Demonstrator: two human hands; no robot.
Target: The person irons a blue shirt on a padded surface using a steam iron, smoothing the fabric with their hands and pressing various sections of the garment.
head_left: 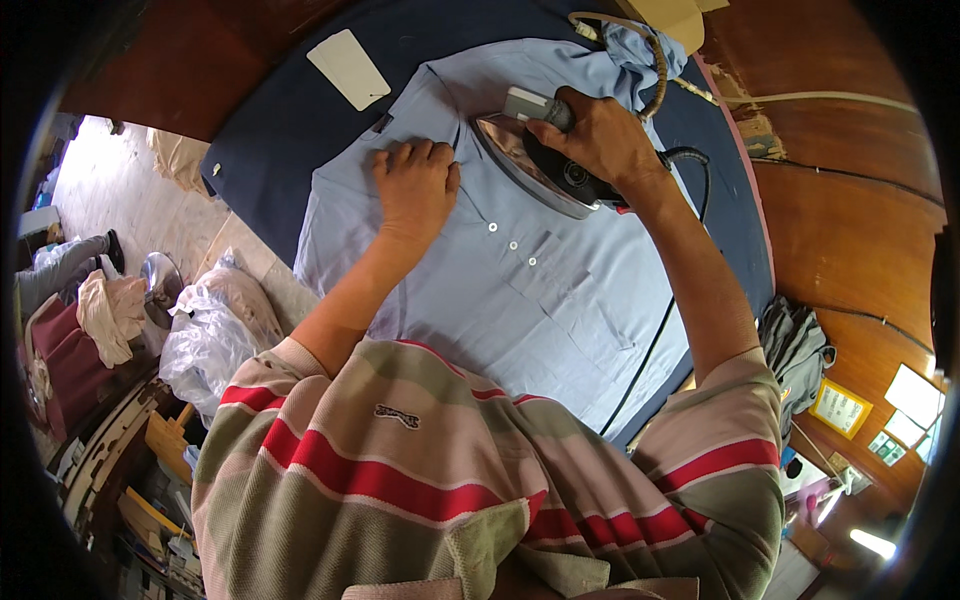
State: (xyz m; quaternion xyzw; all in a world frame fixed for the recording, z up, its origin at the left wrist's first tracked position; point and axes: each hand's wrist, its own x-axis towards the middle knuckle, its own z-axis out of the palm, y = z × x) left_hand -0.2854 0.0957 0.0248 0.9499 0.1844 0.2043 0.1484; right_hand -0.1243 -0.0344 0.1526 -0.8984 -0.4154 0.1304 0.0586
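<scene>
Your left hand (415, 185) lies flat, fingers spread, pressing the light blue buttoned cotton shirt (530, 290) spread across the dark blue padded worktop (290, 110). Just beside it, your right hand (592, 135) grips the handle of the shiny metal clothes iron (535, 165), apparently tilted on the shirt's collar area. Farther off lies a white card tag (348, 68).

A short-sleeved shirt (420, 470) is worn, striped in olive, red and pale pink. A small dark emblem (397, 416) is stitched on it.
</scene>
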